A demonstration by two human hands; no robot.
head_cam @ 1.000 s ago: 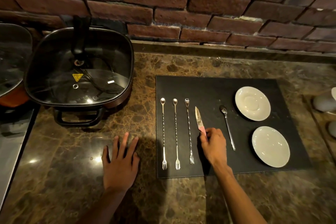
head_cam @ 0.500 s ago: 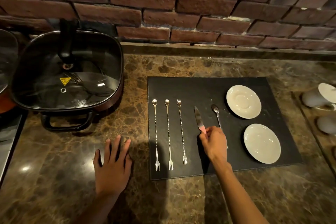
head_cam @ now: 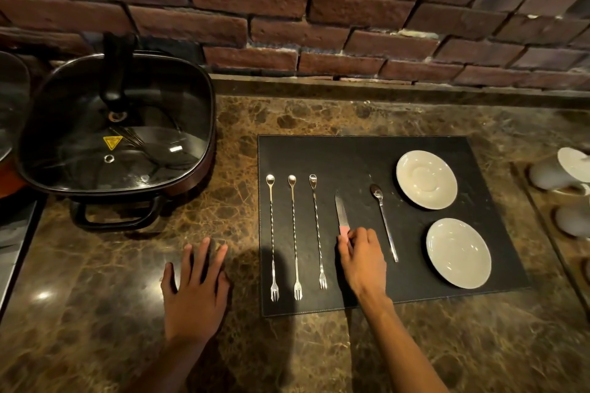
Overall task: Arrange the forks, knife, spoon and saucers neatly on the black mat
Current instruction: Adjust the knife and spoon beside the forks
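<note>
A black mat (head_cam: 351, 156) lies on the marble counter. Three long twisted forks (head_cam: 272, 233) (head_cam: 294, 233) (head_cam: 317, 230) lie side by side on its left part, tines toward me. A knife (head_cam: 341, 212) with a pink handle lies to their right, blade pointing away. My right hand (head_cam: 362, 257) rests on the mat with its fingers on the knife's handle. A small spoon (head_cam: 384, 223) lies right of the knife, slightly slanted. Two white saucers (head_cam: 426, 179) (head_cam: 458, 253) sit on the mat's right side. My left hand (head_cam: 196, 290) lies flat on the counter, left of the mat.
A square black electric pan (head_cam: 115, 128) with a glass lid stands at the back left. White cups (head_cam: 562, 171) lie on a wooden tray at the right edge. A brick wall runs along the back of the counter.
The knife's blade has turned from slanting left to nearly parallel with the forks. My right hand stays on its handle. My left hand stays flat on the counter.
</note>
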